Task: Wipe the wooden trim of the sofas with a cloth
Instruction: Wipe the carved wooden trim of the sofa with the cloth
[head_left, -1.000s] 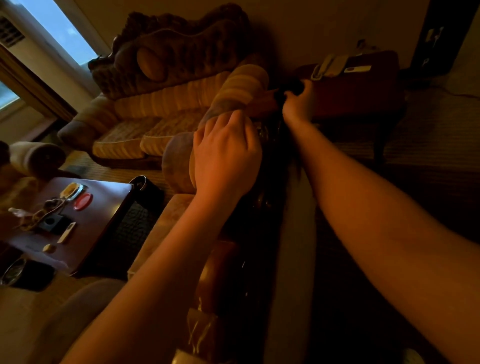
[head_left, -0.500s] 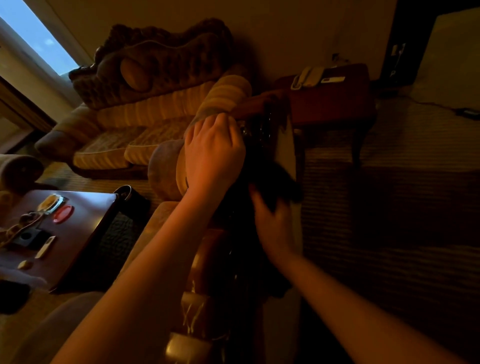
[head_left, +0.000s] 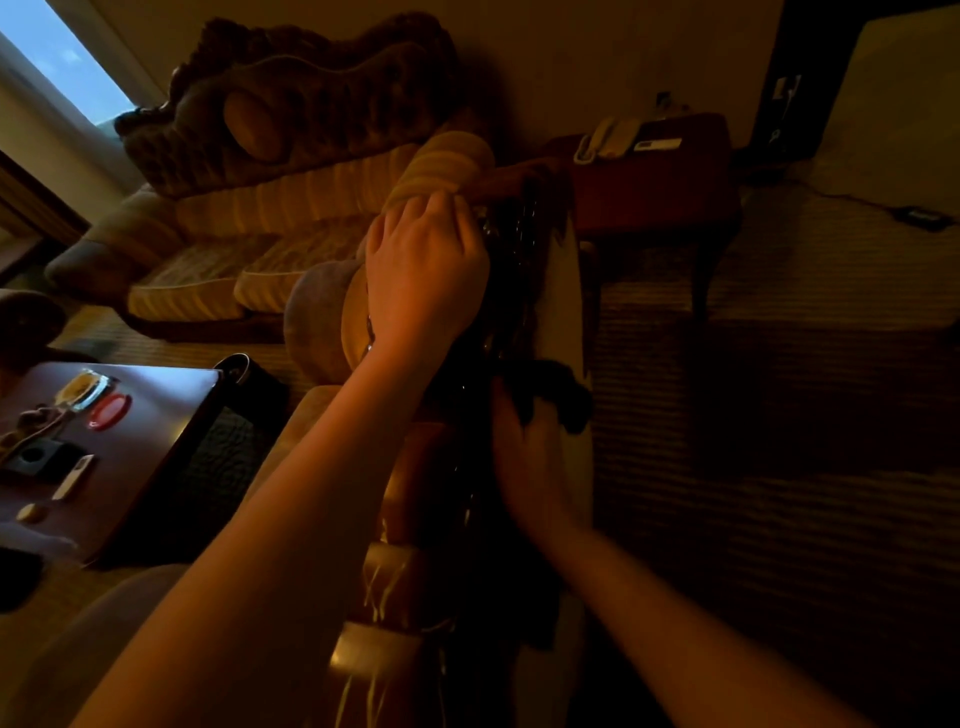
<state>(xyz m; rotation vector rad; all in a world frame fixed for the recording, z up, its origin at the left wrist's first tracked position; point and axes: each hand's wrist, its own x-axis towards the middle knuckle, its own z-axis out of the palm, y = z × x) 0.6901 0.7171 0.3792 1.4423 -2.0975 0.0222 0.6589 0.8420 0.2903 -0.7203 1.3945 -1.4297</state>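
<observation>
Cloth (head_left: 558, 397), dark, sits bunched against the sofa's wooden trim (head_left: 511, 291), gripped by the right hand (head_left: 535, 467); position little changed from half a second ago, well back from its far reach one second ago. Left hand (head_left: 423, 270) rests curled on the trim, holding nothing visible. Bench (head_left: 156, 415) with clutter stands left; side table (head_left: 654, 176) carries a telephone (head_left: 605, 137).

Two hands (head_left: 426, 270) (head_left: 535, 467), one cloth (head_left: 556, 395), two sofas (head_left: 249, 208) (head_left: 415, 519), two tables (head_left: 156, 415) (head_left: 654, 182), one telephone (head_left: 608, 137).
</observation>
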